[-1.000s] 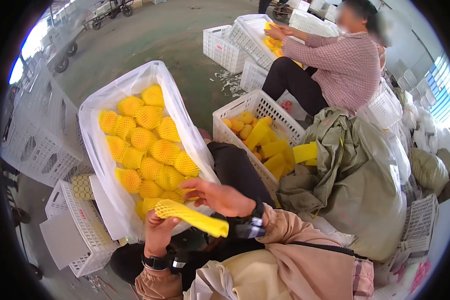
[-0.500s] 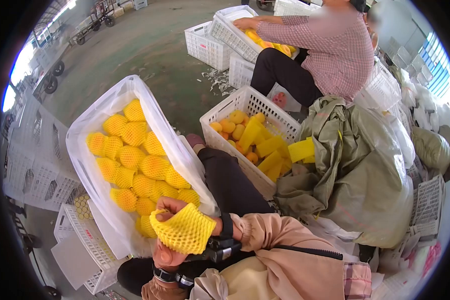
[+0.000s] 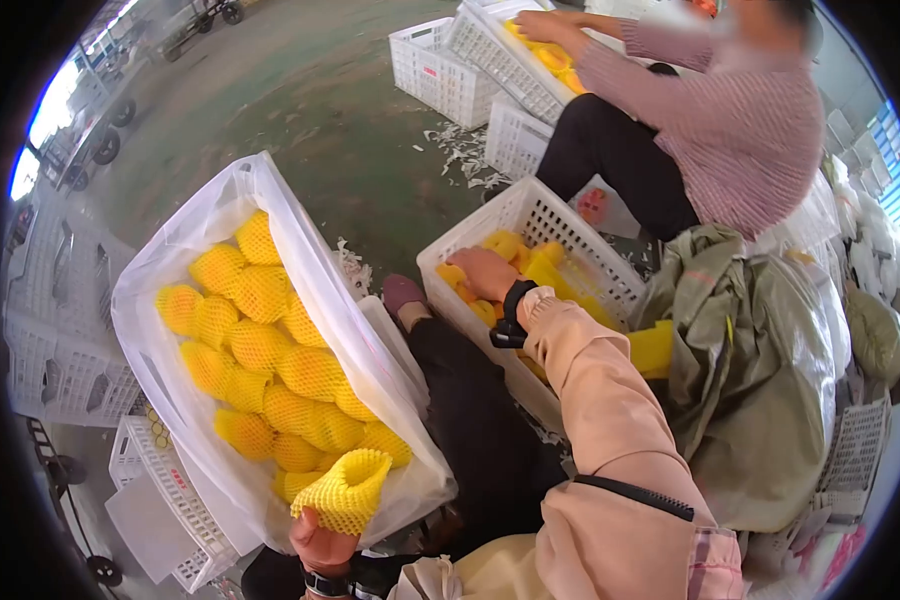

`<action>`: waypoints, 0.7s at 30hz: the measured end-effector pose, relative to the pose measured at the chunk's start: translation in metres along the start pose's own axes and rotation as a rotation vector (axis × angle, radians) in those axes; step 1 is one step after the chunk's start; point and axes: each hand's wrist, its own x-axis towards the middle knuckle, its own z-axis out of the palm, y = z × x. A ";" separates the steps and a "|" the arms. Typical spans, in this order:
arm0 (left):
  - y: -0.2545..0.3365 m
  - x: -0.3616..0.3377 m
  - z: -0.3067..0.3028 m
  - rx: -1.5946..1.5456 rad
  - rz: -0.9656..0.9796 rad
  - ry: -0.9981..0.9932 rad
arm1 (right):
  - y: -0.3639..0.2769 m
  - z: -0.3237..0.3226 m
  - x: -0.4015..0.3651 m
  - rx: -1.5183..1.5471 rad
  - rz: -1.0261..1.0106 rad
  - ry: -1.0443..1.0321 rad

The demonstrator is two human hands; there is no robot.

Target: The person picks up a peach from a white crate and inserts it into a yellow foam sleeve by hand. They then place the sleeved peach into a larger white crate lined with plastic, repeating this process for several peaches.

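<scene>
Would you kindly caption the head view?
Left hand holding open yellow mesh sleeve; right hand inside white plastic crate.

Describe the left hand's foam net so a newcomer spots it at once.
Find the big white-lined crate filled with yellow net-wrapped fruit. At its near end, the left hand holds a yellow foam net. Unlike its packed neighbours, its mouth gapes open with no fruit showing inside.

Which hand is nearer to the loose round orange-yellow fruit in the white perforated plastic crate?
Right. The right hand is inside that crate, at the fruit; the left hand is outside it, farther off, holding a yellow foam-mesh sleeve.
</scene>
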 end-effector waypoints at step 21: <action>0.000 0.016 0.008 -0.056 -0.110 0.162 | -0.002 0.029 0.014 -0.348 -0.051 0.010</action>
